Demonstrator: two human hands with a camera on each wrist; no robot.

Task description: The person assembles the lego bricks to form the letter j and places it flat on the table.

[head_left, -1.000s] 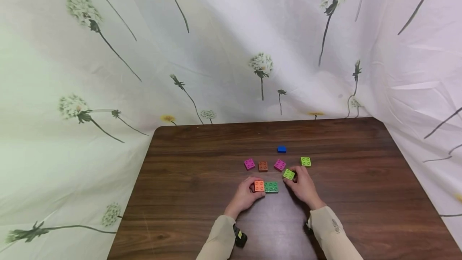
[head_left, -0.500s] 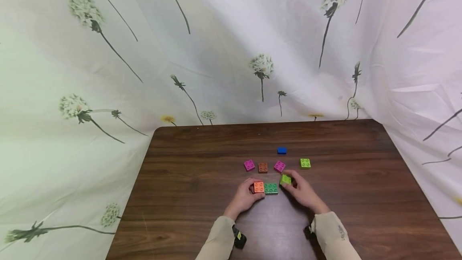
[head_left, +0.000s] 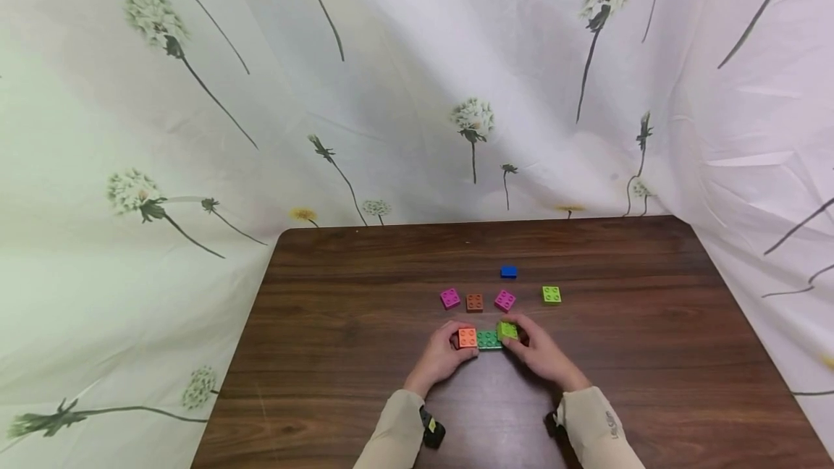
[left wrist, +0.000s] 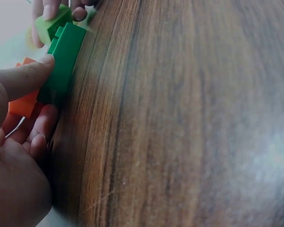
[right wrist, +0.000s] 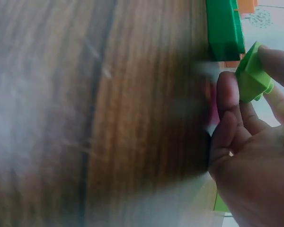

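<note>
With thumb and fingers, my left hand (head_left: 441,355) grips an orange toy building brick (head_left: 467,338) at the left end of a dark green brick (head_left: 489,340). In the left wrist view the thumb lies across the orange brick (left wrist: 23,105), its tip at the side of the green one (left wrist: 67,56). My right hand (head_left: 542,355) pinches a lime green brick (head_left: 507,331), which overlaps the green brick's right end in the head view. From the right wrist, this lime brick (right wrist: 252,78) appears tilted, close by the green brick's end (right wrist: 222,28).
Behind the hands lie two magenta bricks (head_left: 450,299) with a brown brick (head_left: 474,302) between them. A second lime brick (head_left: 551,295) is farther right, and a blue brick (head_left: 509,272) farther back. A flower-printed curtain (head_left: 417,93) hangs around the wooden table (head_left: 339,353).
My right hand has brought the lime brick left and nearer to me, from beside the magenta brick to the green brick's right end. My left hand keeps its grip in place.
</note>
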